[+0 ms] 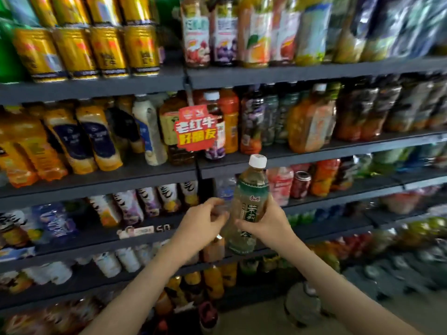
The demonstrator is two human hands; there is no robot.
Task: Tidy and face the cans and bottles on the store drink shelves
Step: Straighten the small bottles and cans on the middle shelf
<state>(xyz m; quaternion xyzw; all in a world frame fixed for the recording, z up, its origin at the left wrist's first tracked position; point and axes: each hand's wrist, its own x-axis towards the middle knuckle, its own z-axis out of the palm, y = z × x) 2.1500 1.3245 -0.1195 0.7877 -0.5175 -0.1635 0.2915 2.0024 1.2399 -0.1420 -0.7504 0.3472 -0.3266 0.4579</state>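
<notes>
The right hand (263, 223) gripped the tea bottle (249, 201) upright, label outward, probably for facing; the left hand (203, 223) was just beside it, its grip unclear.

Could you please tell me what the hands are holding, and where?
The right hand grips the green tea bottle around its labelled middle; whether the left hand holds anything cannot be told.
</notes>
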